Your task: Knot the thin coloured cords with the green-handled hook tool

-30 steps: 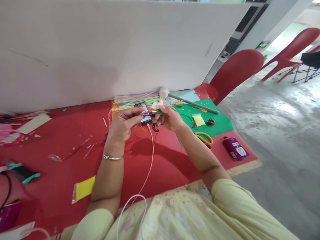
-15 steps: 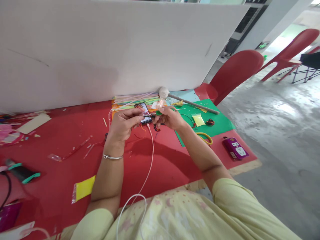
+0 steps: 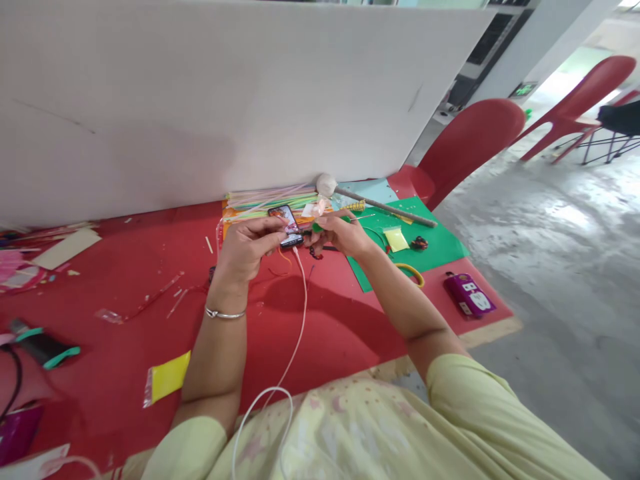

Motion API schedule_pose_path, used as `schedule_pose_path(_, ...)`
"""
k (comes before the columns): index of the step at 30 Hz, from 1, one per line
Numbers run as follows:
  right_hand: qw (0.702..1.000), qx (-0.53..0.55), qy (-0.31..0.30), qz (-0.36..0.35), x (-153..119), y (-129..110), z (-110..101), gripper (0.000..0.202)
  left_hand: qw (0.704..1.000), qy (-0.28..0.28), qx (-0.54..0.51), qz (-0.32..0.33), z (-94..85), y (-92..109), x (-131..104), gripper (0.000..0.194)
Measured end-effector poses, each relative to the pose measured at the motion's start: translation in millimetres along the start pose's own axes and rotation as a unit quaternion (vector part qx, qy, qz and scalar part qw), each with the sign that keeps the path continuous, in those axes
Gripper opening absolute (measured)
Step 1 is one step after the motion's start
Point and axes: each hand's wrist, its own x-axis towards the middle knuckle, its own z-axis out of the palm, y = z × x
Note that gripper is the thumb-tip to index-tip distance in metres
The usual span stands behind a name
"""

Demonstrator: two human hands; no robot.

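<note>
My left hand (image 3: 246, 250) is pinched closed on the end of a thin dark piece (image 3: 295, 232) that reaches across to the other hand. My right hand (image 3: 341, 233) is closed around a small green object (image 3: 317, 228), and a thin rod (image 3: 366, 217) sticks out past its knuckles to the right. The kind of green object is hidden by the fingers. Just beyond and under the fingertips lies a lit phone (image 3: 285, 217) with a white cable (image 3: 304, 293) plugged into its near end. A dark, reddish curled piece (image 3: 315, 253) shows below my right fingers.
A stick with a white ball (image 3: 327, 185) crosses a green sheet (image 3: 440, 250) bearing a yellow packet (image 3: 396, 239). Behind lie pastel strips (image 3: 270, 199). A yellow ring (image 3: 413, 272) and purple box (image 3: 470, 295) sit right; a yellow packet (image 3: 170, 376) and black-teal tool (image 3: 47, 345) left.
Both hands stay almost in place, still holding the dark piece between them. The fingers of my right hand have shifted slightly, and the view has moved a little.
</note>
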Motion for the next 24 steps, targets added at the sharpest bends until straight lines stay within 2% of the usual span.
schedule_pose_path(7,0.994,-0.094,0.031,-0.041,-10,-9,4,0.04,0.994,0.03,0.085,0.053,2.9,2,-3,0.025)
schedule_pose_path(12,0.962,-0.247,0.021,-0.115,-19,-22,14,0.048,0.982,0.055,0.145,0.11,1.6,-6,-1,0.025)
schedule_pose_path(14,0.928,-0.336,0.013,-0.158,-22,-24,19,0.05,0.98,0.07,0.144,0.122,3.1,-8,0,0.025)
schedule_pose_path(17,0.853,-0.462,0.021,-0.242,-25,-18,27,0.045,0.981,0.095,0.106,0.129,9.1,-9,0,0.025)
schedule_pose_path(19,0.804,-0.519,0.048,-0.287,-26,-8,34,0.038,0.985,0.119,0.045,0.118,14.2,-6,0,0.026)
schedule_pose_path(21,0.763,-0.556,0.083,-0.321,-26,5,40,0.031,0.989,0.118,-0.037,0.079,17.8,-3,0,0.027)
schedule_pose_path(24,0.72,-0.579,0.112,-0.366,-23,22,43,0.025,0.988,0.062,-0.138,-0.01,17.3,4,1,0.025)
